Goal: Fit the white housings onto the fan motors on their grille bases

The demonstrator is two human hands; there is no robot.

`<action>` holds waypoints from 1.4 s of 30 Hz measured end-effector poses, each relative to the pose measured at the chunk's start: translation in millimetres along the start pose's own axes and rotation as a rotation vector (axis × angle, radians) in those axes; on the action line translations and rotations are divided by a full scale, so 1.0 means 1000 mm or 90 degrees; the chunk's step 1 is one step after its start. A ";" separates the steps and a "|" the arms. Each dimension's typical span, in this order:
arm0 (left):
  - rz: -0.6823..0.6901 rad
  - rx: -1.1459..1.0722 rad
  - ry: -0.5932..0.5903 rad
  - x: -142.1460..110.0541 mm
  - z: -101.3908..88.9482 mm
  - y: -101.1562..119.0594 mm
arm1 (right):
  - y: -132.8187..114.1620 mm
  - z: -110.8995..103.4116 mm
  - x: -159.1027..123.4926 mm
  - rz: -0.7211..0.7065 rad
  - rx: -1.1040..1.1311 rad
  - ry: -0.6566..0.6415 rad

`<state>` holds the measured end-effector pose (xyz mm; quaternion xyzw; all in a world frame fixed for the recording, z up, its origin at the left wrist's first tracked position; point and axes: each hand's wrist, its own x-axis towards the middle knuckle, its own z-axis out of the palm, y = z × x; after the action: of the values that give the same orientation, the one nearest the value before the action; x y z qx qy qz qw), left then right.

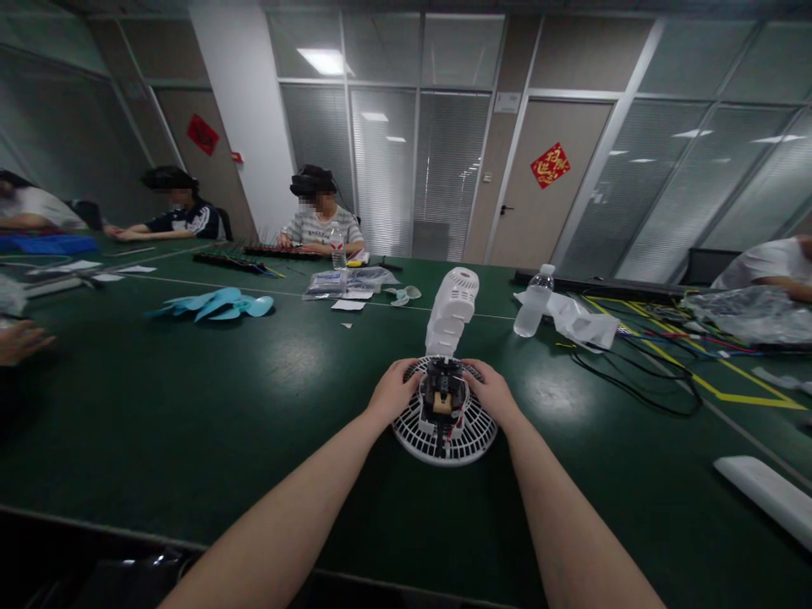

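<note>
A white round fan grille [419, 444] lies on the green table in front of me. On its middle sits a fan motor [442, 393], black with a tan block and thin red wires. My left hand [394, 392] grips the grille's left side, thumb near the motor. On the right side, my right hand [490, 391] holds the grille the same way. Some fingertips are hidden behind the grille and motor. Just beyond it, a row of nested white slotted motor covers [452, 311] extends away from me.
Blue fan blades [219, 304] lie to the left. A water bottle [534, 302], a white plastic bag [580, 321] and black cables [660, 393] are at the right. A long white part [765, 495] lies near right. Several people sit around the table [190, 423].
</note>
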<state>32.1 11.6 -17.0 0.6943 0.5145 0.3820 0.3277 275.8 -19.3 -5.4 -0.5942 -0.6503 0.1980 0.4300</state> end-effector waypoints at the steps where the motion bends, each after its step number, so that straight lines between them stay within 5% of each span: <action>1: -0.002 -0.003 0.002 0.000 0.000 -0.001 | -0.001 -0.001 -0.001 0.000 -0.005 0.012; 12: -0.007 -0.039 0.014 0.006 -0.005 -0.004 | -0.040 -0.013 0.021 0.067 0.092 0.300; 24: -0.010 -0.028 0.001 0.007 -0.006 -0.003 | -0.111 -0.006 0.096 0.031 -0.152 0.267; 32: -0.012 -0.017 0.008 0.006 -0.006 0.000 | -0.118 0.008 0.099 0.105 -0.224 0.241; 42: -0.017 -0.011 0.007 0.004 -0.007 0.003 | -0.128 -0.001 0.098 0.014 -0.117 0.351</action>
<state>28.0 15.4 -9.7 0.6822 0.5223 0.3857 0.3361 206.5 45.2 125.2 -0.6692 -0.5176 -0.0261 0.5325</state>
